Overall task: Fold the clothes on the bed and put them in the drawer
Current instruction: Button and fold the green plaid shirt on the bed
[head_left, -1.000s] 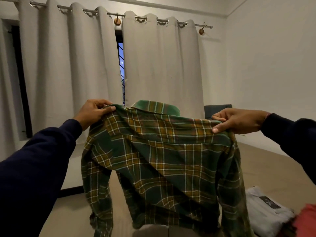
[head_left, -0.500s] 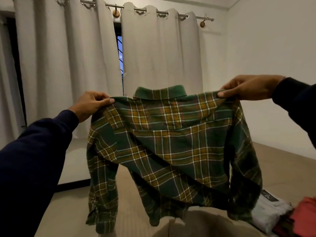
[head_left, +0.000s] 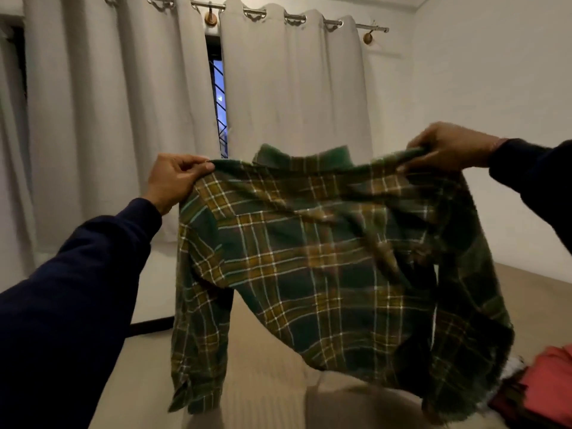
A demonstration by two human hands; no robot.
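Note:
A green and yellow plaid shirt [head_left: 309, 258] hangs spread out in the air over the bed [head_left: 263, 382], collar up. My left hand [head_left: 175, 179] pinches its left shoulder. The right shoulder is pinched by my right hand [head_left: 448, 148], which is a little higher. The shirt's body billows toward the right and looks blurred. Both sleeves dangle, the left one reaching down near the bed. At the bottom right lie a red garment [head_left: 551, 379] and a bit of white cloth [head_left: 512, 368]. No drawer is in view.
Grey curtains [head_left: 108, 119] cover the window on the far wall, with a narrow gap [head_left: 219, 97] in the middle. A plain white wall [head_left: 495, 72] stands on the right. A beige cover lies over the bed.
Both hands have spread farther apart while still holding the shirt. The shirt's body has swung up and to the right, and the white garment at bottom right is now mostly hidden.

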